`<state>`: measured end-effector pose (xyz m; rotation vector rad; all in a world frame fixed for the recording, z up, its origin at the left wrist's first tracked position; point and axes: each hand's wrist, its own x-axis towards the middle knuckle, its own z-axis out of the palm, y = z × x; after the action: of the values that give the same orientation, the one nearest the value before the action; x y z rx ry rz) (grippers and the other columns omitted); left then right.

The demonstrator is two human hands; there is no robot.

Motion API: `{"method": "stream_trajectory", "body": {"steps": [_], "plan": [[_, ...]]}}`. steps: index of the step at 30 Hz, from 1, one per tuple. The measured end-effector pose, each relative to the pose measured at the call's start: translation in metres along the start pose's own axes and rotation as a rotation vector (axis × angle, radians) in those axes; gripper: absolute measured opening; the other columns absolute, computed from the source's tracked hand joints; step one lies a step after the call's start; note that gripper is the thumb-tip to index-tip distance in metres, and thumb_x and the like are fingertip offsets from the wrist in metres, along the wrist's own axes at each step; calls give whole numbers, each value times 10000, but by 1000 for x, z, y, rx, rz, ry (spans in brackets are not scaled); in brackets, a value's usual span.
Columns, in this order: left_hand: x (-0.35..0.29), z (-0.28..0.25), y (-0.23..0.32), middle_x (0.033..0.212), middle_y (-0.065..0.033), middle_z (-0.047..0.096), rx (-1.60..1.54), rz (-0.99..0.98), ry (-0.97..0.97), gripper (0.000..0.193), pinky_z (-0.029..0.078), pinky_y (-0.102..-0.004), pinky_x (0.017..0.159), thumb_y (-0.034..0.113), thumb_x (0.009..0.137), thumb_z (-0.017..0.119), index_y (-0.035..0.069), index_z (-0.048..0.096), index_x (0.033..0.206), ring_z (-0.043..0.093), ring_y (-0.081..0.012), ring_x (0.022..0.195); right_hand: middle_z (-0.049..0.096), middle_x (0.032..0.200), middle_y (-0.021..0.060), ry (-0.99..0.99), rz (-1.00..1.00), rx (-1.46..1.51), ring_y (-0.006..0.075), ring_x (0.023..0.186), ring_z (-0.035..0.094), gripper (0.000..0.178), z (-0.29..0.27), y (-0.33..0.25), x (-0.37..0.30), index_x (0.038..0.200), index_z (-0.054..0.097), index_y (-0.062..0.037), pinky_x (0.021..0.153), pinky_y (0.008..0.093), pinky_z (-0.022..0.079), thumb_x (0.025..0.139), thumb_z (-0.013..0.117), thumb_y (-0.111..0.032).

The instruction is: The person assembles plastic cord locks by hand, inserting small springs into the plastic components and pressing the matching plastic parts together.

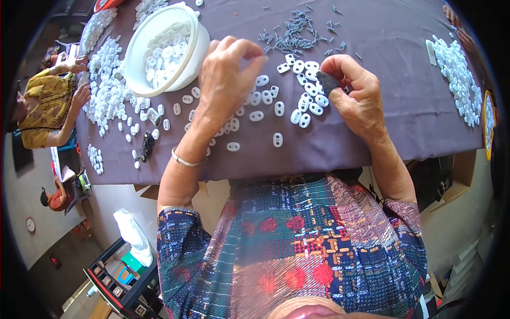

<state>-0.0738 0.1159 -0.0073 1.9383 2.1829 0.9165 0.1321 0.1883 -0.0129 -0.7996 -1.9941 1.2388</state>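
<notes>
My right hand [358, 90] is pinched shut on a small, rough black piece [328, 82]. My thumb and pointing finger press it between them, and I can't see any gap there. The black piece sticks out on the left side of my fingers, and its long way slants from the top left down to the bottom right. Next to it, on the left, is a bunch of white oval pieces [310, 90], each with two little holes. They sit on the purple-grey tablecloth [319, 149]. The black piece is over the right edge of this bunch, but I can't tell if it touches any of them. The ovals point all sorts of ways; some lean and some lie nearly sideways.

My right hand is the one nearer to the bunch. My left hand [231, 74] is farther off, on the other side, with its fingers pointing right. It is blurry. The thumb and pointing finger are close to each other, but I can't tell if they meet or if something small is in them. More white ovals lie loose under and beside that hand.

The big white bowl [201, 42] is just left of my left hand, with lots of white ovals inside. Small grey screws [297, 32] lie spread out past both hands, near the far middle. On my left wrist there is a pale bracelet [183, 159].
</notes>
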Motion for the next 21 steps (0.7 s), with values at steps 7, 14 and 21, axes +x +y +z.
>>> {"method": "stream_trajectory", "body": {"steps": [7,14,21], "plan": [[15,6,-3,766,-36,611,-145,-106,-94,182,442,-249,662,183,784,660,15,647,852,546,-131,719,576,778,68,-21,-75,-55,147,702,557,240,-2,-1,-4,874,554,11,643,245,454,644,524,74],[9,1,-9,689,-18,616,-455,-208,57,119,447,-219,577,98,794,631,-10,636,842,529,-63,610,567,780,55,-38,-146,-85,108,702,543,278,-1,2,-4,892,552,32,660,218,448,625,492,81],[-9,-7,-12,846,-34,605,-288,-251,-4,144,447,-234,629,34,745,636,21,615,887,546,-98,710,572,785,53,-29,-97,-69,113,707,550,277,0,2,-4,891,553,30,658,220,449,626,497,86]]}}
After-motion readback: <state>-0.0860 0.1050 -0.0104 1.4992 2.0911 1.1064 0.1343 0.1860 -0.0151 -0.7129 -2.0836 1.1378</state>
